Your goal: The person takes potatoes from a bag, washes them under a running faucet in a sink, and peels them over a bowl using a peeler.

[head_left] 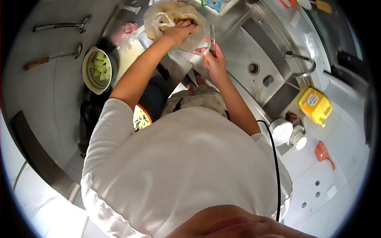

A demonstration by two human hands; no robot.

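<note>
A thin clear plastic bag (151,20) of yellowish-brown potatoes (171,8) sits at the counter's far side. My left hand (183,31) reaches over its mouth, fingers curled down on a potato; the fingertips are partly hidden. Beside the bag, my right hand (214,59) is closed around a metal peeler (212,31) whose looped end points up. The bag's edge hangs close to those fingers, and whether they also pinch it I cannot tell. Below both hands shows a strip of ridged metal counter (192,59).
At right lies a steel sink (238,51) with a faucet (303,63) and a scrubber (268,80). A yellow jug (315,105) stands past it. On the left are a white cutting board (129,57), a colander (89,79) of green chunks, and hanging ladles (55,57).
</note>
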